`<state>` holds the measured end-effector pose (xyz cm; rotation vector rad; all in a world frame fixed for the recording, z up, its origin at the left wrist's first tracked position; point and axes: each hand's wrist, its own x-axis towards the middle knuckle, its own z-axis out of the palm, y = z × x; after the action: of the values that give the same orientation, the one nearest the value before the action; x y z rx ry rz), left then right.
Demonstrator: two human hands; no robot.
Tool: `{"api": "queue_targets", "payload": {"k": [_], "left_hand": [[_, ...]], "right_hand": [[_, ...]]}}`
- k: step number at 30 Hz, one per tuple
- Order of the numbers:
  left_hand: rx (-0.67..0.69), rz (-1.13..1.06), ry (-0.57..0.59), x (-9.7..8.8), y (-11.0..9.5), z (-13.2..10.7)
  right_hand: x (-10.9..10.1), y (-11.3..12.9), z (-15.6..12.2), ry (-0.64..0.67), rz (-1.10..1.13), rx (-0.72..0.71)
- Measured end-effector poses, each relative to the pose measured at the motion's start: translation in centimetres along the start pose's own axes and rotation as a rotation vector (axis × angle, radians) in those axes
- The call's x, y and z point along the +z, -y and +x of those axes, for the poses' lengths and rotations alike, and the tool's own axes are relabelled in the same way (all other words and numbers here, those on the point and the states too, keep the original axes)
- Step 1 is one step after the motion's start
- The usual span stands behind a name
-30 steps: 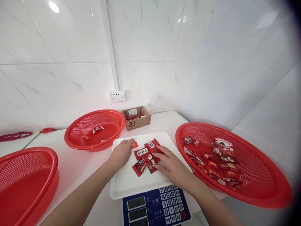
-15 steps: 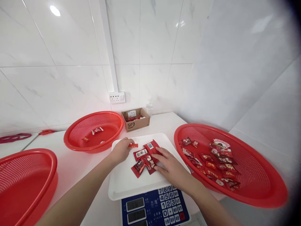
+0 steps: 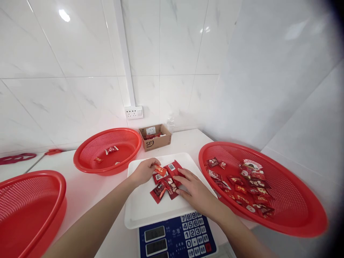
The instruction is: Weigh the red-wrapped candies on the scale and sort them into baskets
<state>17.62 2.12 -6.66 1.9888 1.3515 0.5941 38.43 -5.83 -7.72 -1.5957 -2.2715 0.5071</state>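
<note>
A white tray (image 3: 145, 208) sits on a scale with a blue keypad (image 3: 188, 233). Several red snack packets (image 3: 166, 184) lie in a loose pile on the tray. My left hand (image 3: 145, 171) pinches a small orange-red packet (image 3: 160, 170) just above the pile's far end. My right hand (image 3: 195, 190) lies flat with spread fingers, its fingertips resting on the right side of the pile.
A large red basket (image 3: 295, 222) at the right holds several red packets. Another red basket (image 3: 107, 168) at the back left holds a few small packets. A third red basket (image 3: 32, 200) is at the near left. A small cardboard box (image 3: 154, 138) stands by the tiled wall.
My left hand has lifted the small orange-red packet off the tray and carried it right, over the pile. My right hand has stayed on the packets.
</note>
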Motion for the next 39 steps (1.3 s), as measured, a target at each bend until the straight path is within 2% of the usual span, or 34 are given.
{"api": "queue_targets", "payload": {"k": [5, 10, 13, 16, 22, 29, 36, 39], "left_hand": [[0.08, 0.086, -0.081, 1.0, -0.1, -0.2], [0.18, 0.118, 0.065, 2.0, -0.9, -1.9], [0.177, 0.199, 0.164, 2.7, -0.9, -2.4], [0.187, 0.287, 0.198, 3.0, -0.8, -2.4], [0.263, 0.303, 0.106, 3.1, -0.6, -2.2], [0.21, 0.291, 0.082, 3.1, -0.7, -2.5], [0.164, 0.124, 0.01, 2.6, -0.9, -2.2], [0.122, 0.117, -0.009, 2.2, -0.6, -1.7]], "right_hand": [[0.0, 0.0, 0.0, 0.017, -0.017, 0.001], [0.5, -0.5, 0.1, -0.015, -0.002, -0.041], [0.5, -0.6, 0.2, -0.03, 0.006, -0.054], [0.5, -0.5, 0.3, -0.033, 0.0, -0.065], [0.6, -0.5, 0.2, -0.061, 0.015, -0.07], [0.4, -0.3, 0.3, -0.043, -0.01, -0.063], [0.4, -0.4, 0.2, -0.029, 0.013, -0.057], [0.5, -0.5, 0.2, -0.037, 0.011, -0.058]]}}
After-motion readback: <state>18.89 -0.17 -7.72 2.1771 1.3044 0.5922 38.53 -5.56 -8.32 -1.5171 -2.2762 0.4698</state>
